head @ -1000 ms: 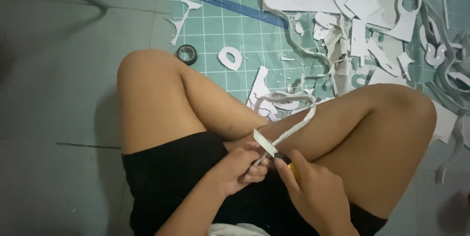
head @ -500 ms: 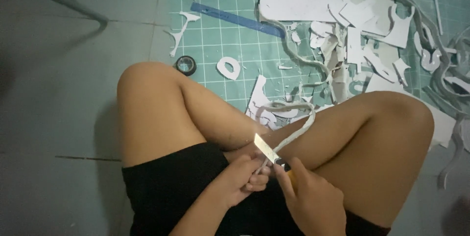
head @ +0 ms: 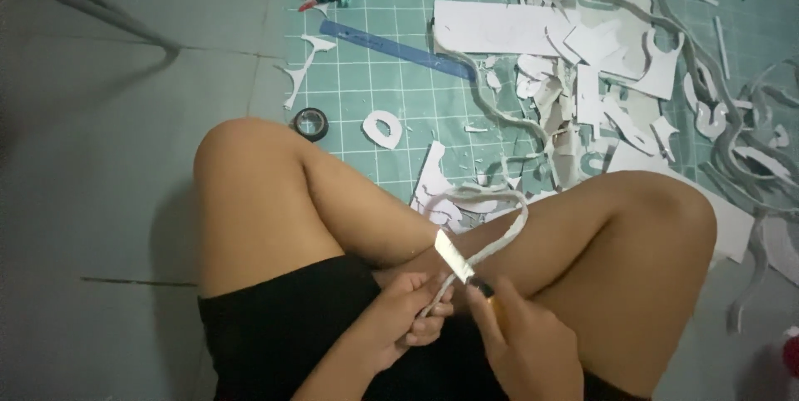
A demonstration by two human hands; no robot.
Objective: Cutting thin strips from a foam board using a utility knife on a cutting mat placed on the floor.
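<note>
The left hand pinches a curved white foam strip while the right hand grips a utility knife, its blade touching the strip.

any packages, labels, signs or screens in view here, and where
None in view: no package, label, sign or screen.
Nearest to a marked surface: green cutting mat on the floor ahead of the knees, rectangular, pale grid lines.
Blue ruler lying slantwise on the mat, long and flat.

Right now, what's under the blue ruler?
The blue ruler lies flat on the green cutting mat; gridded mat shows all round it. Anything directly beneath is covered.
</note>
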